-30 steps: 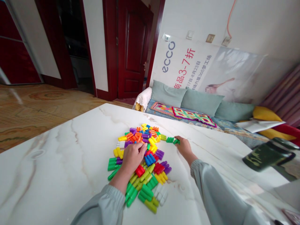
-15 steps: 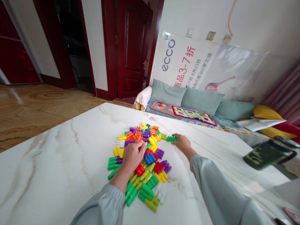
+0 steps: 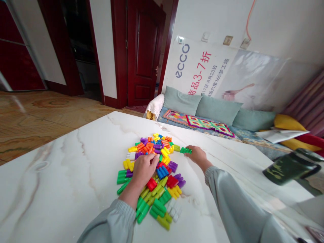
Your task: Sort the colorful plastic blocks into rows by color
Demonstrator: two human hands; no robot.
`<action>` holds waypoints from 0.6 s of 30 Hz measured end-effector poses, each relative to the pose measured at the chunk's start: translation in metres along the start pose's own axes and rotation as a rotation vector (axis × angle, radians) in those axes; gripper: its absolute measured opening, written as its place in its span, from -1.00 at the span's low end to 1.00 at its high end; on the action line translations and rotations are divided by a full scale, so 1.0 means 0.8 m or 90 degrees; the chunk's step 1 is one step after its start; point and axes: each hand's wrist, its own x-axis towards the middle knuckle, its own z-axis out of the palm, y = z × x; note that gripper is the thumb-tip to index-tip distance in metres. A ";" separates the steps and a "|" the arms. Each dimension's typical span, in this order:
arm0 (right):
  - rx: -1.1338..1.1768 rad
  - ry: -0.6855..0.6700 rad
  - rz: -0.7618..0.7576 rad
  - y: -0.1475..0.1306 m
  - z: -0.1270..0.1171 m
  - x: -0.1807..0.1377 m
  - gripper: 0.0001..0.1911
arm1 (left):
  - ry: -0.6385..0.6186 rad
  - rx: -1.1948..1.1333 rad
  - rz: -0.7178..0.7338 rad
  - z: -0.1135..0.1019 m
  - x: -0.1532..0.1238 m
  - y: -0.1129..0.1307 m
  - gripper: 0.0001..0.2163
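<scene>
A heap of small plastic building blocks (image 3: 154, 168) in many colours lies on a white marble table (image 3: 63, 182). My left hand (image 3: 143, 169) rests on the heap's middle with its fingers curled onto the pieces; what they pinch is hidden. My right hand (image 3: 197, 156) reaches to the heap's far right edge, its fingertips closed on a row of joined green blocks (image 3: 185, 150) lying on the table.
A dark camouflage-patterned bottle (image 3: 291, 167) lies at the right of the table. Beyond the table's far edge stands a sofa with grey-green cushions (image 3: 215, 109) and a colourful mat. A red door (image 3: 144, 50) and wooden floor lie to the left.
My right hand with the green blocks has shifted a little left, toward the heap. My left hand has stayed on the heap.
</scene>
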 end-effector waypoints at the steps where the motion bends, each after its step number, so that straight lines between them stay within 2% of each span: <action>1: -0.004 0.003 -0.005 -0.002 -0.002 0.000 -0.60 | 0.000 0.000 0.000 0.000 0.000 0.000 -0.60; 6: -0.008 0.032 -0.064 -0.030 -0.004 0.006 -0.54 | 0.004 0.009 0.001 0.001 0.000 -0.001 -0.60; 10: -0.015 0.038 -0.113 -0.059 0.008 0.013 -0.52 | 0.002 0.001 0.002 0.000 0.000 -0.001 -0.60; 14: -0.020 0.051 -0.107 -0.073 0.021 0.016 -0.57 | 0.009 0.003 0.005 -0.001 0.000 0.001 -0.60; 18: -0.009 0.106 -0.082 -0.076 0.017 0.017 -0.60 | 0.023 -0.007 0.011 0.000 0.000 0.001 -0.61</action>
